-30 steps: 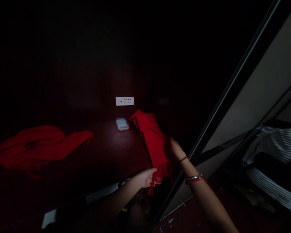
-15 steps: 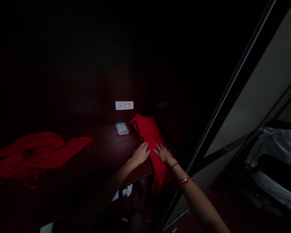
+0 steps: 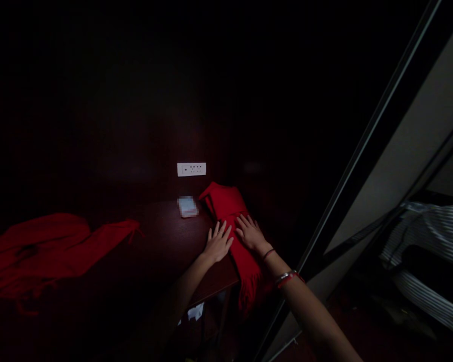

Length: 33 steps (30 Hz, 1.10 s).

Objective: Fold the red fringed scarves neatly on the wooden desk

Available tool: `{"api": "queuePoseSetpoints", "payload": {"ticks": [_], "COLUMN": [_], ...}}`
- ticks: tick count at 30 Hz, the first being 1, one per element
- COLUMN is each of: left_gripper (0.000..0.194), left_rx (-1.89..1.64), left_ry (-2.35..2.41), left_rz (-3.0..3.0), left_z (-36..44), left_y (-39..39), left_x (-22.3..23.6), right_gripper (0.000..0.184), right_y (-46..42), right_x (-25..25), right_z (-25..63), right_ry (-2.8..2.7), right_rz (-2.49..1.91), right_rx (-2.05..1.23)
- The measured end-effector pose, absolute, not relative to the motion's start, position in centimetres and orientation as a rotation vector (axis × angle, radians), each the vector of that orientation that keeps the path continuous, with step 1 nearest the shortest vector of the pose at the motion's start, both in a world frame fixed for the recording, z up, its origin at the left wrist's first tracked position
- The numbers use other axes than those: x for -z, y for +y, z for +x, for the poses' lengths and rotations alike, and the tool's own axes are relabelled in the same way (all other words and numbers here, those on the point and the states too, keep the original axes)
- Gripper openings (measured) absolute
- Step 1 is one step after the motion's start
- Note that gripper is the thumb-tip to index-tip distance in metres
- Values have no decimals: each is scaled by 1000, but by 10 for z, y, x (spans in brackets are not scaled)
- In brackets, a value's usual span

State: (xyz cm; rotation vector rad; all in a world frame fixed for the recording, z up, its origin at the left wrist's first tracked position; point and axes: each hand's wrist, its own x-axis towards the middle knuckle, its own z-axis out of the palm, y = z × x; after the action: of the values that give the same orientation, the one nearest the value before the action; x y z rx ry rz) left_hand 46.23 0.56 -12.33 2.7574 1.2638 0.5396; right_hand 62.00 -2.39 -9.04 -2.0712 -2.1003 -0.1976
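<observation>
Both grips: lay open, empty
Left hand [image 3: 218,247], right hand [image 3: 251,236]: touched red cloth [image 3: 245,260]
Smoothing: seemed underway, needed light pressure

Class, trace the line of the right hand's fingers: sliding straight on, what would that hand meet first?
Probably the folded-over upper part of the red fringed cloth, just beyond the right hand, though dim light leaves depth and height unclear.

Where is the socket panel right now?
In the head view, the socket panel is on the dark wall, left of centre, just above the small pale item.
</observation>
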Motion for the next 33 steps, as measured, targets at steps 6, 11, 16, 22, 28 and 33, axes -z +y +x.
{"api": "queuePoseSetpoints", "payload": {"ticks": [6, 11, 16, 22, 28, 33], "left_gripper": [47, 34, 28, 29, 19, 16], "left_rx": [-564, -922, -896, -826, -798, -784], "left_ry": [1319, 1593, 1689, 1806, 1747, 1739], "left_rz": [2622, 2123, 1930, 1723, 1656, 1653], "left_z": [460, 468, 487, 496, 494, 492], "left_y": [15, 38, 63, 67, 82, 82], "left_x": [135, 118, 100, 106, 114, 120], "right_gripper": [46, 38, 26, 23, 32, 36], "right_y": [-5, 9, 33, 40, 35, 37], "right_x": [89, 75, 61, 58, 46, 49], "right_z": [632, 643, 644, 637, 640, 640], "right_ry": [-2025, -1677, -1560, -1477, -1420, -1412], "right_rz": [-2092, -2133, -2264, -2306, -2265, -2257], "right_rx": [42, -49, -113, -101, 39, 97]}}
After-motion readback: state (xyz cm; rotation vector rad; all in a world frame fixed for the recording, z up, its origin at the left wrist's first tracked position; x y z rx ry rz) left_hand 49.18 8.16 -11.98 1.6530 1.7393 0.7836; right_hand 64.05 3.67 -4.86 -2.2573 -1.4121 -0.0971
